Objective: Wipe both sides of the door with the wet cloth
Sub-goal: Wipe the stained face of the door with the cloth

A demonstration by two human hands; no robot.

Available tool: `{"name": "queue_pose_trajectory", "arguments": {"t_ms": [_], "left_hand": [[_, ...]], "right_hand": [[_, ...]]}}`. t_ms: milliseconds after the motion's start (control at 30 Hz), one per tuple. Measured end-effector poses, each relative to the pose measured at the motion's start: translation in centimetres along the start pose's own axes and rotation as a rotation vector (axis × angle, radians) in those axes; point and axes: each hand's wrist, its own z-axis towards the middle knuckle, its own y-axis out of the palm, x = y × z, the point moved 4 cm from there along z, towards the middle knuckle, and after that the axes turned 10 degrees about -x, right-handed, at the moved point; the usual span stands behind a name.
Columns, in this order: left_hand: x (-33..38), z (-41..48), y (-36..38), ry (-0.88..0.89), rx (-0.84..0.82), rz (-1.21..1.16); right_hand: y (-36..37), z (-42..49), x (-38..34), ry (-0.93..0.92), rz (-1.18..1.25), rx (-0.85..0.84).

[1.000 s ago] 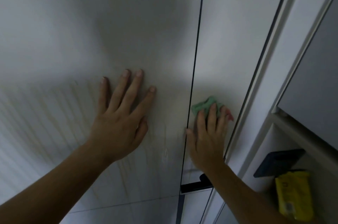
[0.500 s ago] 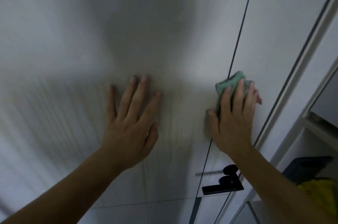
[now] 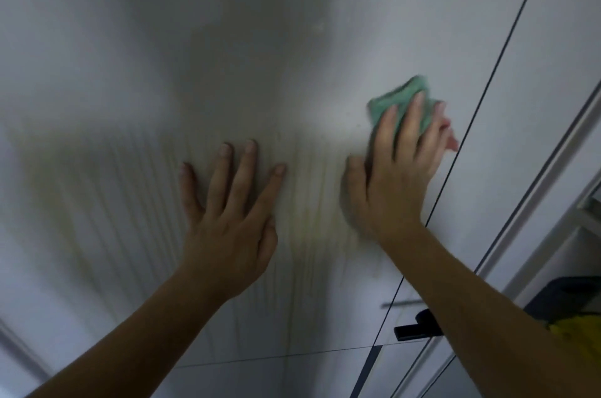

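Note:
A glossy pale door fills most of the view, streaked with faint wet lines in its lower half. My left hand lies flat on it with fingers spread and straight. To the right, my right hand presses a green cloth against the door with straight fingers, just left of a dark vertical seam. Most of the cloth is hidden under the fingers; a pink bit shows at the hand's right edge.
A black lever handle sticks out below my right forearm by the seam. At the right are a white frame and a shelf holding a dark object and something yellow.
My right hand and the cloth have moved up and left across the seam onto the wide panel. My left hand stays flat in place. The view has shifted left.

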Motion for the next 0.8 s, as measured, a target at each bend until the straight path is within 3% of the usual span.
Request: {"name": "queue_pose_trajectory", "arguments": {"t_ms": [100,167,367,500,567,733,800], "left_hand": [[-0.3,0.0,-0.1,0.019,0.006,0.006],[-0.3,-0.1,-0.3,0.020,0.009,-0.014],[-0.8,-0.3,-1.2,0.014,0.024,-0.114],[-2.3,-1.0,-1.6,-0.044,0.037,-0.107],[-3.2,-1.4,-1.7,-0.080,0.036,-0.085],[-5.6,-2.3,-1.9,-0.160,0.024,-0.072],[-5.9,-2.4,-1.7,-0.149,0.008,-0.063]], "right_hand": [[2.0,-4.8,-2.2,-0.297,-0.083,-0.155],[1.8,-5.7,-1.8,-0.377,-0.121,-0.220],[-1.4,4.5,-2.5,0.012,-0.010,-0.001],[1.4,-1.9,-5.4,-0.422,-0.097,-0.195],[1.2,-2.5,-4.7,-0.496,-0.134,-0.204],[-2.6,8.5,-6.2,-0.185,-0.046,-0.003],[-3.1,11.0,-8.2,-0.172,-0.030,0.016]]}}
